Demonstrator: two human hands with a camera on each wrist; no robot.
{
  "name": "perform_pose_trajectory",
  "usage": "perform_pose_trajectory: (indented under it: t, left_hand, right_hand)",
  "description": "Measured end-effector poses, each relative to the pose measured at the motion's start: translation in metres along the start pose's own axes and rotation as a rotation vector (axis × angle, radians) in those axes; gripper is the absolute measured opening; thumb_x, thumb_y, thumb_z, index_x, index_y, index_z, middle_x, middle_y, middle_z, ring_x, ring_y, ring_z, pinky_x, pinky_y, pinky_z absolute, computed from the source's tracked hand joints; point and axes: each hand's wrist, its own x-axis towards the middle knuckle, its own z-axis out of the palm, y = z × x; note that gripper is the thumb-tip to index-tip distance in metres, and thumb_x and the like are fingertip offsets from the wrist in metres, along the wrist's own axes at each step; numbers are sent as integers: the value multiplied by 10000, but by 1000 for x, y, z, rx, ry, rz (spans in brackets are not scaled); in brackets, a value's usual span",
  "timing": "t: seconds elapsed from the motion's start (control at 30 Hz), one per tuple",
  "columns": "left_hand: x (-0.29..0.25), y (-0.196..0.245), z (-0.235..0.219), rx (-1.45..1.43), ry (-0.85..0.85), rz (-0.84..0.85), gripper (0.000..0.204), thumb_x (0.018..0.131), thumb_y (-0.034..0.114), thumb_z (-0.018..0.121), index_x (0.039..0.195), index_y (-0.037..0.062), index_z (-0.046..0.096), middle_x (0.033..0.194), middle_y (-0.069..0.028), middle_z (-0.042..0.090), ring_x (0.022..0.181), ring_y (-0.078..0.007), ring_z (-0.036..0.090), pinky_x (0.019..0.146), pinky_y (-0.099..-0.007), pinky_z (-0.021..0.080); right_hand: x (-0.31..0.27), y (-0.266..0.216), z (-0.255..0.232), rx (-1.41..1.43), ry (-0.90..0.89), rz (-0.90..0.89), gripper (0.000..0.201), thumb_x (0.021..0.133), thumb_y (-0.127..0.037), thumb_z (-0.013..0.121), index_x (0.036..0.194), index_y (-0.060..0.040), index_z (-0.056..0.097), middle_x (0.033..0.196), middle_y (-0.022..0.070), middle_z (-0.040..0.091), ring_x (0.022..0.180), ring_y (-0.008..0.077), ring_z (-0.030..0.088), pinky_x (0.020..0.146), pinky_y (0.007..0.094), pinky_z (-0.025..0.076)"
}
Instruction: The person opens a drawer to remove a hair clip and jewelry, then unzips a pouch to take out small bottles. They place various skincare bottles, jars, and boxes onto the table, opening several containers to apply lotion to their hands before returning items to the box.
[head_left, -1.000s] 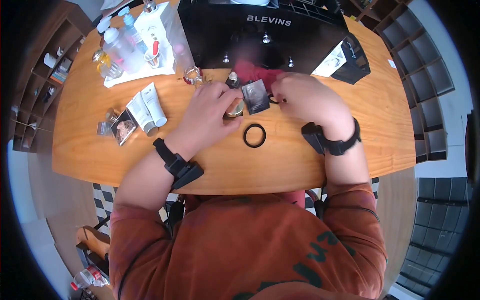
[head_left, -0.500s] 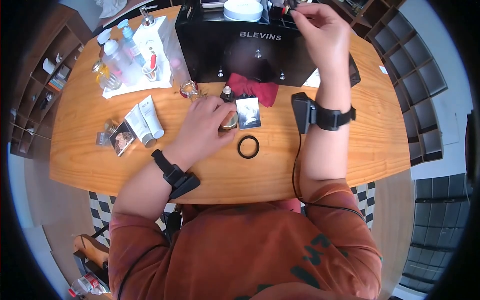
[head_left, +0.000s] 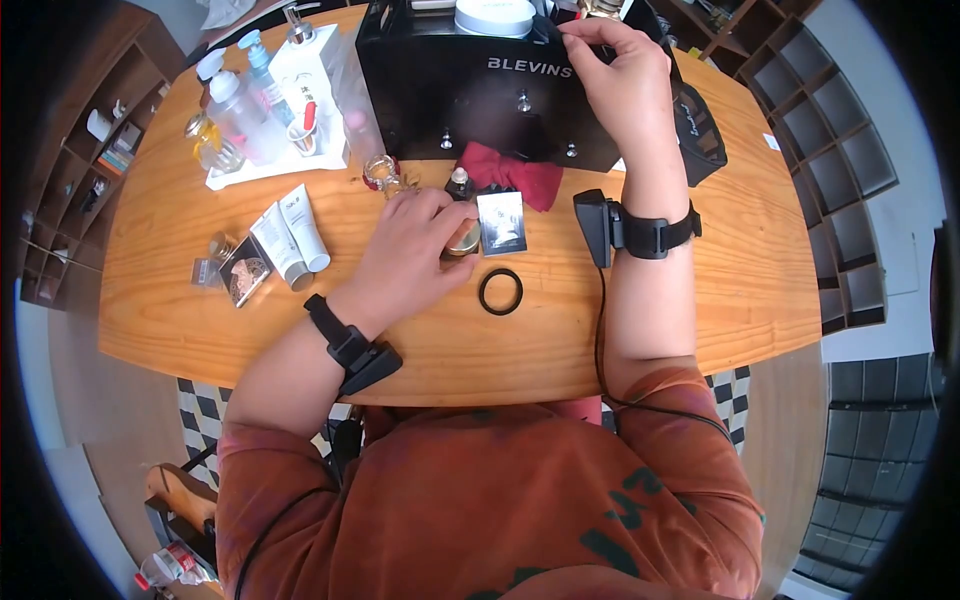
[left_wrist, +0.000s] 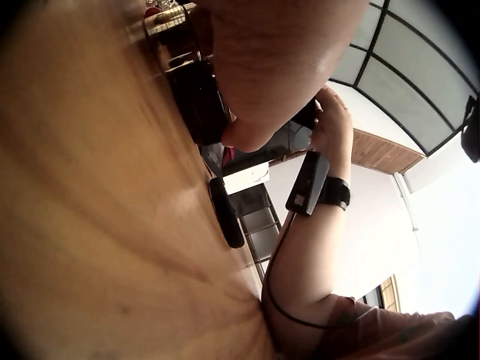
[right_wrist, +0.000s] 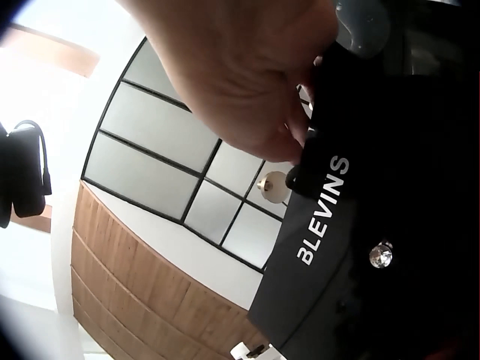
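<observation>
My left hand (head_left: 405, 250) curls over a small gold-lidded jar (head_left: 463, 238) on the table. Beside the jar lie a silver-and-black sachet (head_left: 502, 223) and a black ring (head_left: 500, 291); behind it stands a small dark bottle (head_left: 459, 183). Up at the top edge of the black BLEVINS box (head_left: 430, 95), my right hand (head_left: 630, 85) has thumb and fingers together on a small dark item (head_left: 547, 30). The right wrist view shows the right hand (right_wrist: 247, 82) at the rim above the lettering, its fingertips partly hidden.
A white round container (head_left: 495, 17) sits on the box. Dark red cloth (head_left: 515, 176) lies before it. At left are a white tray (head_left: 225, 180) of bottles, two white tubes (head_left: 302, 228) and a patterned compact (head_left: 244, 275). A glass ornament (head_left: 381, 172) stands behind the left hand.
My right hand has risen from the table beside the sachet to the box top, then shifted slightly left and down. The left hand has stayed on the jar.
</observation>
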Motion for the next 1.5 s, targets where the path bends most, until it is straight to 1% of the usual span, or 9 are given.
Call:
perform_pose_trajectory:
  t: [0.17,0.27,0.37,0.6,0.73,1.1,1.2,1.33,1.5]
  left_hand:
    - [0,0,0,2,0,2,408,805,184,791,1154,95,598,1020,-114,535,1010,-349,537,929,-457,430]
    - [0,-1,0,5,2,7,407,810,191,791,1155,95,597,1020,-113,533,1009,-349,536,929,-458,430]
    - [0,0,0,3,-1,9,409,813,196,792,1157,94,596,1021,-113,533,1010,-351,535,930,-461,430]
    - [-1,-1,1,8,2,17,418,812,193,791,1166,92,592,1038,-115,541,1022,-358,537,929,-465,433]
    - [-1,-1,1,9,-9,19,420,813,191,791,1169,93,591,1042,-118,544,1024,-359,538,930,-466,434]
    - [-1,-2,0,10,-15,11,431,807,195,797,1174,92,595,1062,-119,563,1026,-357,548,933,-461,438]
    - [-1,-2,-2,19,-25,9,439,803,205,802,1174,91,595,1079,-119,569,1039,-357,553,942,-461,434]
    - [-1,-2,-2,24,-31,5,465,788,222,816,1177,92,596,1089,-120,569,1048,-353,554,948,-460,431]
    - [1,-4,-3,30,-65,8,479,752,243,848,1124,89,588,1029,-112,586,1033,-341,563,962,-451,420]
  right_hand:
    - [-6,-17,-10,-406,26,-314,135,891,-175,728,985,-99,786,956,54,729,1009,275,659,1043,404,420]
    - [-6,-13,-10,-395,-28,-321,135,892,-180,721,986,-102,778,931,45,706,1030,287,632,1069,432,358]
    - [-4,-9,-8,-409,15,-466,144,905,-169,703,1012,-104,773,925,48,697,955,297,636,1037,442,375]
    - [-5,-54,-32,-347,81,-353,277,841,-31,707,1117,-33,681,945,117,648,963,291,620,940,402,460]
    - [-8,-51,-26,-317,-63,-430,316,834,-80,722,1148,-59,708,1012,136,614,1036,335,569,983,437,406]
    - [-11,-56,-34,-355,36,-445,140,839,-77,760,965,-29,724,947,106,643,959,268,614,930,385,456]
    - [-25,-46,-26,-21,-312,-355,185,845,-84,765,1008,-7,723,982,149,690,923,281,667,815,356,536]
    - [-51,-36,6,-202,-730,-267,273,824,-124,743,1083,-45,709,997,156,673,1020,357,643,879,443,528]
    - [-70,-27,37,-332,-799,-244,233,805,-117,747,1025,-64,691,1002,142,685,1032,354,651,884,449,534]
